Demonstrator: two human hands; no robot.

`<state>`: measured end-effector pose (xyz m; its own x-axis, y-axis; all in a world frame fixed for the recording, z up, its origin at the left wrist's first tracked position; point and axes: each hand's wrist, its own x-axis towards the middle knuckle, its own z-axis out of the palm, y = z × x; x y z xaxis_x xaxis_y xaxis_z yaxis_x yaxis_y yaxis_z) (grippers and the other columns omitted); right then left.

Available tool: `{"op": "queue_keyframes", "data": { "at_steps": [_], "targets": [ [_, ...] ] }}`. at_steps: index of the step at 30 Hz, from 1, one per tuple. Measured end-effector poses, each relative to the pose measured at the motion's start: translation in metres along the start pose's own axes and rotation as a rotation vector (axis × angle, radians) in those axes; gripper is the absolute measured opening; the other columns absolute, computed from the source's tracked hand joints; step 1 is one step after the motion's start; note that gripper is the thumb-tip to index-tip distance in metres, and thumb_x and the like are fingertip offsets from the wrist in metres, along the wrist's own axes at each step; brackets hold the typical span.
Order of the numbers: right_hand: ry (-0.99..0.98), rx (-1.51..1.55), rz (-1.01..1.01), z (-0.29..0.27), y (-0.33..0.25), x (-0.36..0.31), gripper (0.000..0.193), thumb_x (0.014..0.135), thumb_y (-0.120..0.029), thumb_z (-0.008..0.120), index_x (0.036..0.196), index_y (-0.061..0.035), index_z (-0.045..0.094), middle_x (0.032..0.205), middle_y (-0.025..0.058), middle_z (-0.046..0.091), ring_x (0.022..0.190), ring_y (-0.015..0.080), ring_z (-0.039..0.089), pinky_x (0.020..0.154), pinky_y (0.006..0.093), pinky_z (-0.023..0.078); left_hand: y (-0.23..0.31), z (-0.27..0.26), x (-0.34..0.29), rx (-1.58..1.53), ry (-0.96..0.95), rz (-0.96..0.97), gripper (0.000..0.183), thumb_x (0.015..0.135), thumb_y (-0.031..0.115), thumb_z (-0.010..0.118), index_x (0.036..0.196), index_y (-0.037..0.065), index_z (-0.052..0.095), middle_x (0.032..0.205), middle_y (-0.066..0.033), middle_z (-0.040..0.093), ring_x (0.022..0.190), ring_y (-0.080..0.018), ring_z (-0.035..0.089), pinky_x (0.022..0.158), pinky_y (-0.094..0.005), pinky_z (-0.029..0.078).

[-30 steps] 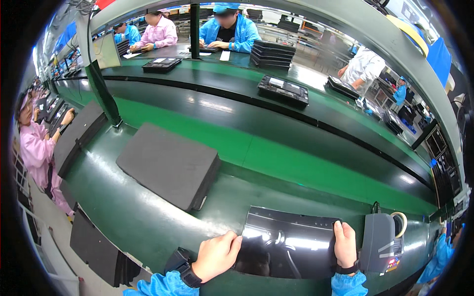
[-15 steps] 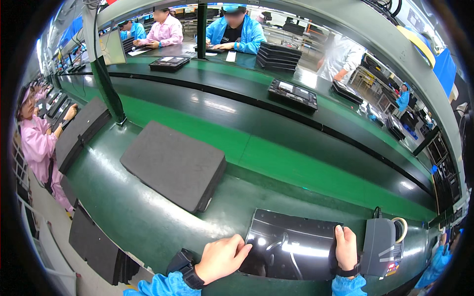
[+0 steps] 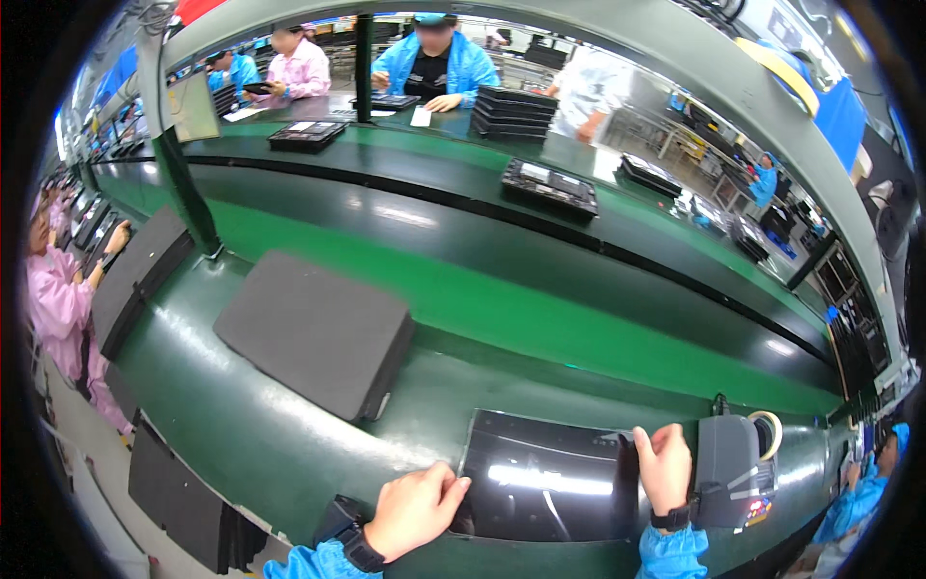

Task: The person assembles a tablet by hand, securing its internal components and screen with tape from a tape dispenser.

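A glossy black screen panel (image 3: 545, 497) lies in front of me at the near side of the green bench, with bright lights mirrored in it. My left hand (image 3: 415, 511) is closed at its left edge, fingers curled and thumb against the rim. At the far right corner, my right hand (image 3: 666, 470) grips the panel's edge between thumb and bent fingers; the fingertips beneath are hidden. Dark bands circle both wrists, below blue sleeves. Just right of that hand stands a dark grey tape dispenser (image 3: 728, 468) with a pale tape roll (image 3: 769, 434) and small red lights.
A thick dark grey foam block (image 3: 313, 333) rests left of the panel. Beyond runs a green conveyor (image 3: 482, 289), then a far bench with an opened device (image 3: 550, 188) and stacked black trays (image 3: 513, 113). A post (image 3: 183, 193) rises at left. Several people work around.
The view has shifted, so most things sit farther left. The panel's reflections have moved with its changed tilt. My right thumb has shifted toward the panel's far corner, its fingers looser.
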<state>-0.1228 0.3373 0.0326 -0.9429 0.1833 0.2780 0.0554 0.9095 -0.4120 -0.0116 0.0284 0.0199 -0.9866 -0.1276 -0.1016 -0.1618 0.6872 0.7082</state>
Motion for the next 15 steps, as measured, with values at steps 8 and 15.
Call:
{"op": "queue_keyframes", "data": {
  "at_steps": [8, 15],
  "targets": [
    [-0.296, 0.463, 0.143, 0.021, 0.04, 0.011, 0.036, 0.091, -0.031, 0.062, 0.074, 0.0001, 0.056, 0.062, 0.0035, 0.057, 0.054, 0.0095, 0.05, 0.05, 0.0276, 0.041, 0.01, -0.004, 0.044, 0.044, 0.031, 0.004, 0.036, 0.088, 0.037, 0.058, 0.08, 0.003, 0.062, 0.066, -0.0163, 0.064, 0.062, -0.033, 0.064, 0.058, -0.0416, 0.05],
    [-0.589, 0.664, 0.235, 0.001, 0.03, 0.019, 0.032, 0.094, -0.032, 0.057, 0.079, -0.0047, 0.051, 0.055, -0.0014, 0.046, 0.043, 0.0071, 0.042, 0.038, 0.0236, 0.033, 0.011, -0.005, 0.099, -0.328, -0.289, -0.143, 0.042, 0.096, 0.038, 0.049, 0.08, 0.001, 0.059, 0.055, -0.0052, 0.054, 0.041, -0.012, 0.051, 0.041, -0.028, 0.041]
  ]
}}
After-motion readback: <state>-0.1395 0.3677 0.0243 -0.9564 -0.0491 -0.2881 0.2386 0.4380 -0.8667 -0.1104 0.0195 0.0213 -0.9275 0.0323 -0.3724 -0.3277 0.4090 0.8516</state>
